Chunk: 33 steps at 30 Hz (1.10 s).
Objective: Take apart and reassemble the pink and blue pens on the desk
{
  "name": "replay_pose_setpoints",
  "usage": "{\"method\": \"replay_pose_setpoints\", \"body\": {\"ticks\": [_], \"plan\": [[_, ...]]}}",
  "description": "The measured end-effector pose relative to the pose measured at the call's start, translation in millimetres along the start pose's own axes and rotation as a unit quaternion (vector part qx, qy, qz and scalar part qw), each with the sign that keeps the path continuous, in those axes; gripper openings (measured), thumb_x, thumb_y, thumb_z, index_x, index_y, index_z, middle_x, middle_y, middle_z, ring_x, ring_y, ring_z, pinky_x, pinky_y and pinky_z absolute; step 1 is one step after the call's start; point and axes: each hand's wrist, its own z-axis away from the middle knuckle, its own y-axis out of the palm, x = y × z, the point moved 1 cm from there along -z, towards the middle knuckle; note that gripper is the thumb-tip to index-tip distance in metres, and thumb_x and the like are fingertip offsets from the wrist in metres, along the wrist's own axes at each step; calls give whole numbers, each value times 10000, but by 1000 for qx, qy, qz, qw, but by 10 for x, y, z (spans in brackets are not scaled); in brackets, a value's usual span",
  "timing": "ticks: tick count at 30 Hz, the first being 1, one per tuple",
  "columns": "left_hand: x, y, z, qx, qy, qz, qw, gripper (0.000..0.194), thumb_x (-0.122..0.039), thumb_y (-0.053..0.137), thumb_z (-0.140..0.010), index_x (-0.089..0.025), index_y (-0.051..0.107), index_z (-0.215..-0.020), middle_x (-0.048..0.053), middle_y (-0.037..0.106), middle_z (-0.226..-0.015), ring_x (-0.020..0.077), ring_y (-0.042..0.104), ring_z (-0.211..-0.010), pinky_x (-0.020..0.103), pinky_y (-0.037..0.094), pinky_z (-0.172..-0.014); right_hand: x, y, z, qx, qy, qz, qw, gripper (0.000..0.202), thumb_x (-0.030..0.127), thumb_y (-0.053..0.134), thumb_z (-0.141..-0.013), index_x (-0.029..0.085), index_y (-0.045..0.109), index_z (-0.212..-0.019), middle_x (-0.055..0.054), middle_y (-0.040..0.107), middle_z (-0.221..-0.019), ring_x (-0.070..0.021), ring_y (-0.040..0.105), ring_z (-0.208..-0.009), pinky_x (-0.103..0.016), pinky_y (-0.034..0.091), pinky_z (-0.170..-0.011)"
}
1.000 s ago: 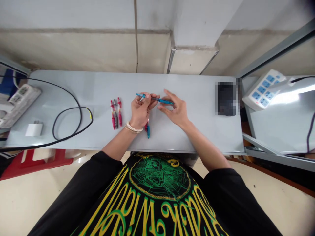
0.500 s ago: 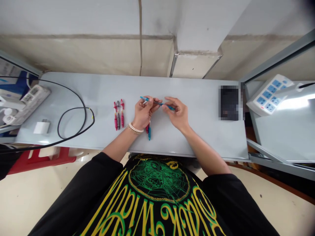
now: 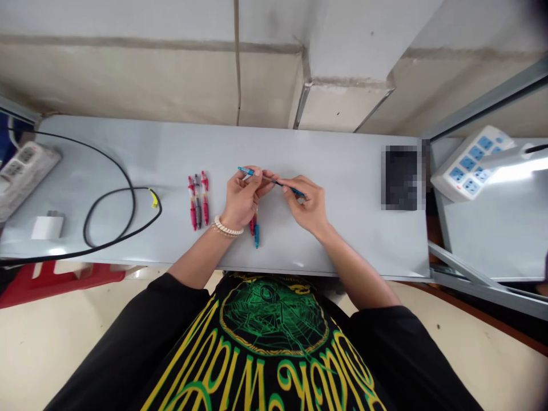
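Observation:
My left hand [image 3: 242, 197], wearing a bracelet, is closed on the light-blue clip half of a pen [image 3: 245, 170]. My right hand [image 3: 308, 205] pinches the pen's darker blue grip end [image 3: 298, 192]. A thin dark length runs between the two hands, and whether the halves are joined cannot be made out. Below my left wrist lie a blue pen [image 3: 257, 235] and a red pen [image 3: 252, 227], both partly hidden. Left of that hand, a red pen [image 3: 192, 205], a grey pen [image 3: 198, 202] and another red pen [image 3: 205, 200] lie side by side.
Black cable [image 3: 128, 228] loops over the left of the grey table [image 3: 351, 245], near a white charger plug [image 3: 48, 227] and a power strip [image 3: 29, 165]. A blurred-out dark object [image 3: 400, 180] sits at the right. Beyond the frame post is a multi-socket block [image 3: 473, 162].
The fingers of my right hand have come down and closed around the pen's grip end. My view has shifted slightly, so things on the left appear farther left.

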Motion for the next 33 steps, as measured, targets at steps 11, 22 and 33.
{"method": "replay_pose_setpoints", "body": {"ticks": [11,22,33], "plan": [[-109,-50,-71,-60,-39,57,996,145,-272,829,-934,-167,740,-888,17,794,-936,109,801,-924,143,633,-791,46,-291,10,-13,35,-28,999,242,422,648,-1040,250,817,-1065,-25,680,-854,-102,582,-590,-261,496,-503],[37,86,102,-5,-27,-11,1000,421,-450,962,-758,-182,673,-903,20,805,-938,153,811,-905,217,670,-788,7,-21,103,-59,-68,70,994,120,279,700,-1001,246,677,-1114,-67,707,-1100,-169,722,-929,-329,654,-792],[47,96,109,2,-24,-19,1000,421,-476,923,-805,-184,644,-926,18,793,-976,159,806,-973,233,666,-841,31,-9,130,-107,-127,70,984,151,177,669,-1022,270,750,-1110,-15,776,-957,-139,749,-786,-282,640,-714]]}}
